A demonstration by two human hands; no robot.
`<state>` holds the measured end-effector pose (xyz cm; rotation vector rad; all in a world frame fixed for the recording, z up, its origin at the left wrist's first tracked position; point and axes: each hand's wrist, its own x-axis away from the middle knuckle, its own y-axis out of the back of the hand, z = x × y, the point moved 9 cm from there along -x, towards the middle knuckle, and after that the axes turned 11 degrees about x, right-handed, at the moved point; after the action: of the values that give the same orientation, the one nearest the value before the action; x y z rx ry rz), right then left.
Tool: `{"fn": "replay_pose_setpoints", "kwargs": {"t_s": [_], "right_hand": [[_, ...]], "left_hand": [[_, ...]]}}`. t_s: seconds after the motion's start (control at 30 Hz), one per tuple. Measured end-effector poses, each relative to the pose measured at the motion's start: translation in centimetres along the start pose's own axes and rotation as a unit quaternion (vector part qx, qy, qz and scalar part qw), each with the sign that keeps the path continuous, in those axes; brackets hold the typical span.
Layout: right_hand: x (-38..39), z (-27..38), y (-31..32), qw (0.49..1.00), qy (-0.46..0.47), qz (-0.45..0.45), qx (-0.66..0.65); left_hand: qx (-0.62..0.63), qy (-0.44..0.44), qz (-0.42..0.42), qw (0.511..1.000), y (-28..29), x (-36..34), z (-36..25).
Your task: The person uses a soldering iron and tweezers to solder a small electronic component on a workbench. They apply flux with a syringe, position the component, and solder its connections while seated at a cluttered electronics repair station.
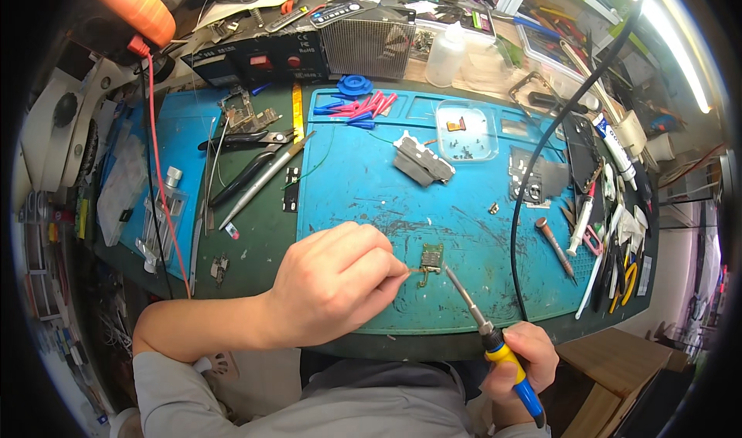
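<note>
A small green circuit board with metal shielding [431,257] lies on the blue silicone mat [348,190], a short gold-coloured strip curling below it. My left hand [336,283] is just left of the board, its thumb and forefinger pinched on something thin and copper-coloured that reaches the board's left edge; too small to name surely. My right hand [522,364] grips a yellow-and-blue soldering iron [502,354], its metal tip pointing up-left, close beside the board's lower right corner. Whether the tip touches it I cannot tell.
Around sit a clear parts box [464,144], a dark plastic piece [421,160], pink and blue nozzles [363,105], pliers and tweezers [255,175], a brown-handled tool [553,241], crowded hand tools [618,260] and equipment [270,59]. A black cable [516,268] crosses the mat's right part.
</note>
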<state>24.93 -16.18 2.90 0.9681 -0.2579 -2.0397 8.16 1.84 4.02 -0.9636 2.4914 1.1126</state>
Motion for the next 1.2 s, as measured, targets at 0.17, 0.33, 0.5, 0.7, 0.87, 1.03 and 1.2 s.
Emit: {"fn": "replay_pose_setpoints", "kwargs": {"t_s": [0.17,0.33,0.5,0.7,0.87,1.03,1.2], "right_hand": [[-0.6,0.4,-0.1,1.0,0.003,0.024,0.019],[-0.8,0.4,-0.3,1.0,-0.008,0.005,0.021],[-1.0,0.3,-0.2,0.999,-0.024,0.025,0.025],[-1.4,0.5,-0.6,0.997,-0.022,0.059,0.042],[-1.7,0.6,-0.8,0.998,-0.014,0.053,0.038],[-1.5,0.5,-0.9,0.997,-0.018,0.066,0.035],[-1.6,0.8,-1.1,0.994,-0.004,0.096,0.045]], "left_hand": [[-0.007,-0.006,0.0,1.0,-0.1,-0.1,-0.1],[-0.009,0.001,-0.002,1.0,-0.2,-0.1,0.1],[-0.018,0.003,0.005,1.0,-0.2,-0.1,0.1],[-0.022,0.003,0.012,1.0,-0.3,0.1,0.1],[-0.028,0.005,0.013,1.0,-0.3,0.1,0.1],[-0.031,0.004,0.013,0.999,-0.4,0.1,0.1],[-0.033,0.002,0.012,0.999,-0.4,0.1,0.0]]}}
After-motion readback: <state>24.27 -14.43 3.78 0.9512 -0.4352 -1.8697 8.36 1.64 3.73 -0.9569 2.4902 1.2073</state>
